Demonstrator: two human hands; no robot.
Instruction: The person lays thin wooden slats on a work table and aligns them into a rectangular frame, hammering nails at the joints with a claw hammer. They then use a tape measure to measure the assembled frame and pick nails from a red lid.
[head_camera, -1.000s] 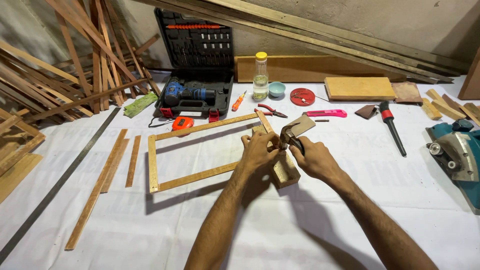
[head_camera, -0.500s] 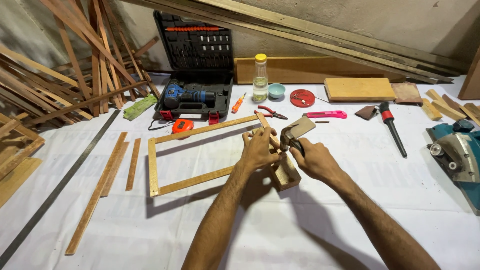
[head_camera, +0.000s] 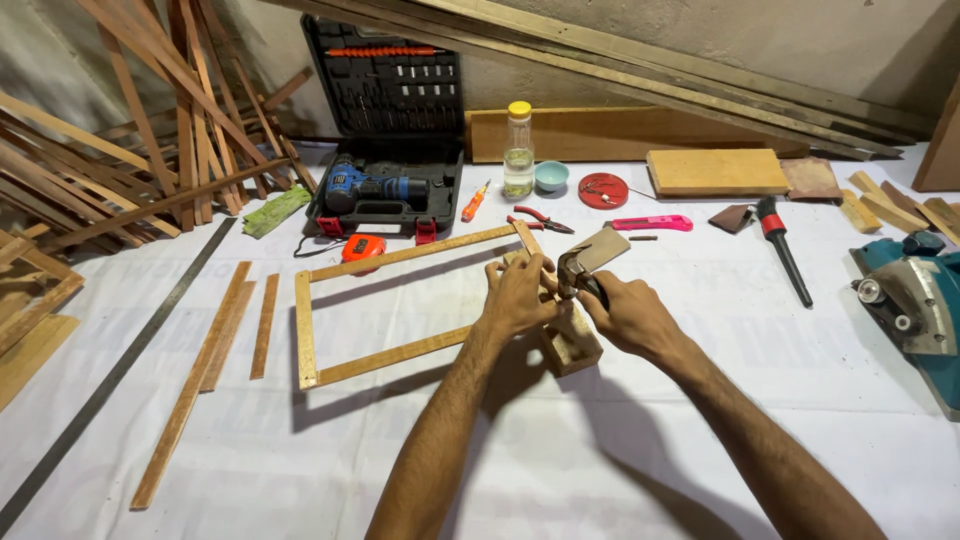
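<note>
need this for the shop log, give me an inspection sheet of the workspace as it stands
surface: white sheet over the table, creased.
job's things: wooden frame lying flat; wood block at its right end.
clutter: drill case open with blue drill, bottle, bowl, red lid, pliers, pink knife, tape measure, planer, loose strips.
grippers: left hand on the frame's right end; right hand grips a metal tool.
cables: black cord by the tape measure.
surroundings: stacked slats at left, long boards against the wall.
</note>
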